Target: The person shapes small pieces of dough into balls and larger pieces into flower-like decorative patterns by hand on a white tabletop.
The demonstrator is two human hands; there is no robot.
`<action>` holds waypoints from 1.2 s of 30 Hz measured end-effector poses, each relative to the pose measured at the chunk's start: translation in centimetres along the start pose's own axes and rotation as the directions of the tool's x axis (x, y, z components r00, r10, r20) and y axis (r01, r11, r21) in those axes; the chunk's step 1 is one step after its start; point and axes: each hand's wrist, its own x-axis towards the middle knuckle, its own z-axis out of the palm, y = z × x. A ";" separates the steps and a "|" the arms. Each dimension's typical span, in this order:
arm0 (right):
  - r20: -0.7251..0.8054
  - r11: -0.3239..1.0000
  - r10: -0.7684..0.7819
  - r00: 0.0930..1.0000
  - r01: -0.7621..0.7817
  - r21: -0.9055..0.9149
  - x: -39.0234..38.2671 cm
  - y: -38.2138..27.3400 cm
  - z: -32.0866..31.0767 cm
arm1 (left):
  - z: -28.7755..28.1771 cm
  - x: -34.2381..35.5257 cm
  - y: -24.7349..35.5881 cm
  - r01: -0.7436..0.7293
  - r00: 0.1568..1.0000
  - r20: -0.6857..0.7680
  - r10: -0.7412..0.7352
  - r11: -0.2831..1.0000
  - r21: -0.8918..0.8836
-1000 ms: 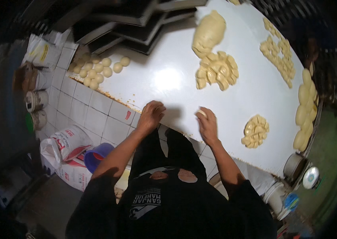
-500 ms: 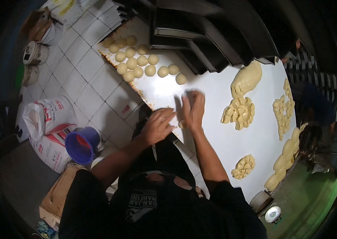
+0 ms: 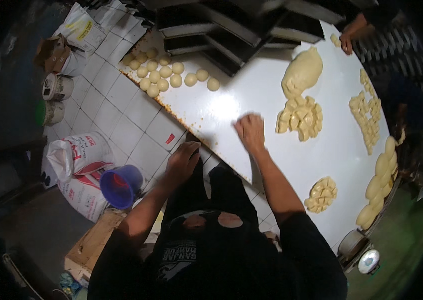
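Note:
On the white table (image 3: 231, 135), my right hand (image 3: 250, 132) rests cupped, its fingers curled down toward the surface. Whatever is beneath the palm is hidden. My left hand (image 3: 184, 157) hovers off the table's near edge, fingers loosely bent, the thumb apart, nothing visible in it. Beyond my hands, several round dough balls (image 3: 175, 80) are grouped at the far left corner. To the right of my right hand lie a heap of cut dough pieces (image 3: 301, 117) and a large smooth dough lump (image 3: 304, 70). A smaller heap of cut dough (image 3: 322, 194) sits nearer.
Dark metal pans (image 3: 231, 42) are stacked over the table's far side. Another person's hand (image 3: 347, 42) is at the far right edge, touching dough. Long dough pieces (image 3: 379, 182) line the right edge. A purple bucket (image 3: 121, 186) and white sacks (image 3: 89, 152) stand at left.
My hands have moved apart: the left has drawn back off the table edge, the right has curled down. The small dough piece beside my right hand no longer shows. Another person's hand has appeared at far right.

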 end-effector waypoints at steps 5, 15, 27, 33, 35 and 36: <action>-0.078 0.986 0.044 0.996 -0.030 0.164 -2.0 -5.2 1.2 | 1.7 0.4 -1.3 0.040 0.978 0.195 -0.070 0.988 0.151; -0.186 0.968 0.053 0.981 -0.005 0.253 9.7 -9.0 0.4 | -0.9 6.8 -4.3 -0.091 0.994 -0.064 0.087 0.994 -0.062; -0.192 0.709 0.698 0.690 -0.703 0.053 -8.5 0.9 -6.0 | 0.9 14.1 -7.2 -0.219 0.974 0.149 0.169 0.867 0.447; -0.346 0.621 0.781 0.520 -0.705 0.343 -5.3 4.5 -2.6 | 6.2 10.5 4.3 0.558 0.726 0.554 -0.407 0.820 -0.130; -0.149 0.738 0.645 0.750 -0.560 0.375 -7.8 -2.9 0.6 | 7.1 7.4 6.0 0.799 0.594 0.623 -0.509 0.468 -0.379; -0.011 0.794 0.464 0.886 -0.411 0.449 -8.5 -7.4 0.6 | 8.1 4.7 3.6 0.805 0.590 0.547 -0.594 0.376 -0.460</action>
